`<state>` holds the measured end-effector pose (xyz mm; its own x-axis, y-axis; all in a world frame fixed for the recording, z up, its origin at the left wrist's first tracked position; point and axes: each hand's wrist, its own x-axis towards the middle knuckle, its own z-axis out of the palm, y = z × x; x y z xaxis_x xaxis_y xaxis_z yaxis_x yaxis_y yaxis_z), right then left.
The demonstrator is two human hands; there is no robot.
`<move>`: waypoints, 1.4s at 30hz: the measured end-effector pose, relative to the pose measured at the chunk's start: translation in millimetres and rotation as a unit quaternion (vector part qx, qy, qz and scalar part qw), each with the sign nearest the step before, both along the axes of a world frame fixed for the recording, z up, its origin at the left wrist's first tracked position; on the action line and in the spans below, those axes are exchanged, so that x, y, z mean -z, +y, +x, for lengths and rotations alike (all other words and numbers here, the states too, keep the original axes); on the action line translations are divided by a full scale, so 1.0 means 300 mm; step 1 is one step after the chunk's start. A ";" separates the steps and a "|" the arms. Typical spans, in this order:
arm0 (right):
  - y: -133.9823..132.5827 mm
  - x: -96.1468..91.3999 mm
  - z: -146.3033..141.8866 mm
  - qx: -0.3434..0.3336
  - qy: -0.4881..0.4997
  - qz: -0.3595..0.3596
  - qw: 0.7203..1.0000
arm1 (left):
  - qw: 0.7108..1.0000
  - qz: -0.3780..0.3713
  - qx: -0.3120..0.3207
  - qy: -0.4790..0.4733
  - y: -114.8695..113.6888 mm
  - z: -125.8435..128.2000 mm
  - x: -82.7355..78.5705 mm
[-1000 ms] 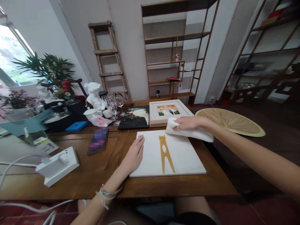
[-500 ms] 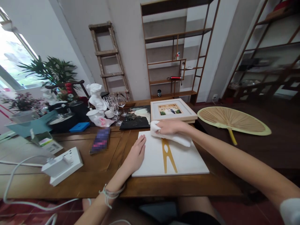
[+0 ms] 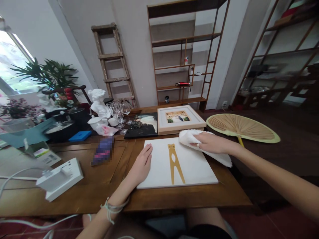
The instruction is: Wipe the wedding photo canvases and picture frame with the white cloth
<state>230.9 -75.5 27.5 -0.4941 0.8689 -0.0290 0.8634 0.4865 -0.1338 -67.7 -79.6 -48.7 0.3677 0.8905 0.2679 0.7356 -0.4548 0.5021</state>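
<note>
Right hand (image 3: 213,142) clutched a bunched white cloth (image 3: 187,138) partly over a rectangular white board (image 3: 196,171); the left hand (image 3: 142,163) lay flat along the board's left edge.

A worn ladder (image 3: 110,56) leaned against the grey wall (image 3: 137,43), left of a wooden shelf (image 3: 186,39); another shelf (image 3: 286,53) stood in shadow at right. Daylight filled the left window (image 3: 12,53). Red floor (image 3: 271,222) showed below the brown surface (image 3: 189,198).

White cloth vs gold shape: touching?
Apart: the head view shows a strip of the white board between the left end of the white cloth and the top of the gold shape.
</note>
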 end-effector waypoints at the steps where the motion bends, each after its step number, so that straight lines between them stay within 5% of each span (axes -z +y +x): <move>1: -0.005 0.010 0.001 -0.001 -0.004 0.008 1.000 | 1.000 0.002 0.000 0.000 0.002 0.001 0.001; 13: -0.021 0.052 -0.063 -0.081 -0.022 0.074 0.994 | 0.999 0.014 -0.002 -0.029 0.003 0.005 -0.002; 23: -0.352 0.037 -0.099 -0.112 -0.020 -0.015 0.993 | 1.000 0.011 -0.003 -0.024 -0.005 0.004 -0.005; 27: -0.407 0.042 -0.086 -0.104 0.000 -0.031 0.994 | 0.999 0.017 -0.004 -0.034 -0.006 -0.001 -0.002; 42: -0.034 0.034 -0.094 -0.066 -0.002 0.052 0.996 | 1.000 0.005 -0.007 -0.013 -0.021 -0.003 -0.024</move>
<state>202.8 -85.8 17.2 -0.6038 0.7952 0.0561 0.7918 0.6064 -0.0736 -68.5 -86.0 -41.4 0.3481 0.8928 0.2860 0.7285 -0.4496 0.5169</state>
